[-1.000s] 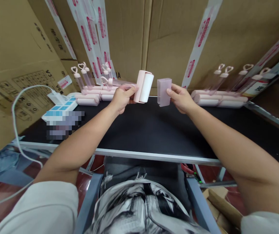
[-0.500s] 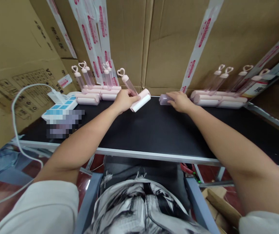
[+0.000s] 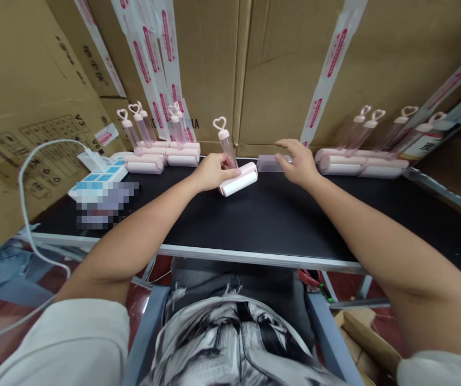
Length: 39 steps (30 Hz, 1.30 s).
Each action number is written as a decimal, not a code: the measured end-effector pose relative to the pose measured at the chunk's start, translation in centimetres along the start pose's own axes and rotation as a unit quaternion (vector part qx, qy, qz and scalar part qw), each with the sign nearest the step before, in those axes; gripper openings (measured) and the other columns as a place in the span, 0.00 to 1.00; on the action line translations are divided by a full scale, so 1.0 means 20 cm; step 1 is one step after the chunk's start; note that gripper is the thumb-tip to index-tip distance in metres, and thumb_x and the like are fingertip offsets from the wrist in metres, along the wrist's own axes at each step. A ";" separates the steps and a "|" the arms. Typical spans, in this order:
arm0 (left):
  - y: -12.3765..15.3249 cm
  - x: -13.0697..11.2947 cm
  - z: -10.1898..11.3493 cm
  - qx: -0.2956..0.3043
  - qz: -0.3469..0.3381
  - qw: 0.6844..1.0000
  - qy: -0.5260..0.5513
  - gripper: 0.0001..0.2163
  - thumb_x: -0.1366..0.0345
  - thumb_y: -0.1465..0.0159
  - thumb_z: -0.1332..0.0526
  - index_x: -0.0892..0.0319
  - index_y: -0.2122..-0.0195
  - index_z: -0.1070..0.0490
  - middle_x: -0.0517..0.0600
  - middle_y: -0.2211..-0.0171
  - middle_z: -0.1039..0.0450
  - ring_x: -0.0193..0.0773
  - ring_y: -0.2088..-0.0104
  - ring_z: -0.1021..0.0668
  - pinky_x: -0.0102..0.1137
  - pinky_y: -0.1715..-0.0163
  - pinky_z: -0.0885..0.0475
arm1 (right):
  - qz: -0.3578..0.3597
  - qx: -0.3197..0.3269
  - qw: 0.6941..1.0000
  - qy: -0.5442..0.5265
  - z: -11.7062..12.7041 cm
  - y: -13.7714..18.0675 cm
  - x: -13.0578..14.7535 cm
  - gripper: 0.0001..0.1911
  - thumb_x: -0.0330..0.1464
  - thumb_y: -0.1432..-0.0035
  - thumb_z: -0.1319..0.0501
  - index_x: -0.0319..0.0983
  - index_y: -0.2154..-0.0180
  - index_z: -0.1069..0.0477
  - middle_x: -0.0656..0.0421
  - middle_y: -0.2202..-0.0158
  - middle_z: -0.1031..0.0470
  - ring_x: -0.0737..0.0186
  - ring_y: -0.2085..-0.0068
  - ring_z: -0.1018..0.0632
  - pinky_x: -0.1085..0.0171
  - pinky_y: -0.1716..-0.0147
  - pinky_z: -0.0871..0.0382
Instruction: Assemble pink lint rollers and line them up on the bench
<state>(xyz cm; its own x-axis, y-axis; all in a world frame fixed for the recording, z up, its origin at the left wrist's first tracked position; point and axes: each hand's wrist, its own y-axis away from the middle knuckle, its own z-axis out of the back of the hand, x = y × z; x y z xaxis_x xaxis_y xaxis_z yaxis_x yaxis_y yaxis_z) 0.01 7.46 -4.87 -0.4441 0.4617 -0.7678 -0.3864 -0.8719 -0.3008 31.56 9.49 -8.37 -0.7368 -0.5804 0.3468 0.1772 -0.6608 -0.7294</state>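
Observation:
My left hand [image 3: 215,172] grips a pink lint roller [image 3: 240,180] near where its clear handle joins the head. The roller's white sticky roll faces me, and its heart-shaped loop points up toward the cardboard. At the back of the black tabletop lies a translucent purple cover [image 3: 269,163]. Beside that cover is my right hand [image 3: 299,163], its thumb and fingers apart and nothing held. The thumb overlaps the cover's right end; whether it touches I cannot tell.
Several covered lint rollers [image 3: 145,163] stand at the back left, and several more [image 3: 381,165] at the back right. A white-and-blue power strip [image 3: 105,174] with a cable lies at left. Cardboard [image 3: 278,80] walls the back. A metal edge [image 3: 254,257] runs along the front.
The lint roller in my left hand has moved right and slightly toward me, its handle now more upright. My right hand has let go of the purple cover and opened; the cover sits slightly further left.

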 end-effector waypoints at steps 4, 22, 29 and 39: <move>0.02 -0.05 0.00 0.032 -0.021 0.999 -0.035 0.06 0.63 0.42 0.30 0.57 0.69 0.26 0.47 0.71 0.24 0.38 0.69 0.25 0.33 0.66 0.35 | -0.019 -0.010 0.983 -0.181 0.05 0.00 0.27 0.22 0.50 0.31 0.35 0.47 0.43 0.20 0.51 0.49 0.16 0.44 0.50 0.17 0.44 0.45 0.21; 0.05 -0.10 0.00 0.010 -0.058 0.986 0.158 0.28 0.46 0.44 0.22 0.58 0.50 0.24 0.52 0.57 0.18 0.41 0.59 0.18 0.34 0.59 0.24 | -0.155 -0.032 0.911 -0.380 0.07 0.03 0.58 0.24 0.59 0.38 0.28 0.47 0.60 0.27 0.60 0.73 0.27 0.51 0.66 0.16 0.50 0.64 0.17; 0.05 -0.12 -0.04 -0.013 -0.052 0.937 0.345 0.33 0.39 0.51 0.18 0.59 0.56 0.24 0.52 0.58 0.18 0.41 0.57 0.16 0.35 0.52 0.20 | -0.191 0.068 0.819 -0.537 0.09 0.03 0.60 0.27 0.58 0.43 0.24 0.48 0.56 0.28 0.61 0.64 0.17 0.50 0.57 0.11 0.48 0.54 0.12; 0.05 -0.12 0.10 0.017 -0.009 0.947 0.321 0.34 0.49 0.55 0.15 0.57 0.53 0.26 0.47 0.66 0.21 0.37 0.71 0.20 0.36 0.65 0.19 | -0.177 0.378 0.739 -0.529 0.29 -0.02 0.35 0.46 0.40 0.60 0.16 0.49 0.37 0.24 0.51 0.37 0.17 0.39 0.41 0.15 0.37 0.45 0.18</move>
<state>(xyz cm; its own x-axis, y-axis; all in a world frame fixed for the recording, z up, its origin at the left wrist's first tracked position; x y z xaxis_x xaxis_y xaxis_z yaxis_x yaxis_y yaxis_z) -0.86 5.88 -2.22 0.1423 0.2730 -0.9514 -0.4198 -0.8538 -0.3078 30.11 2.93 -2.34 0.0270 -0.0902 0.9956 0.7041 -0.7053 -0.0830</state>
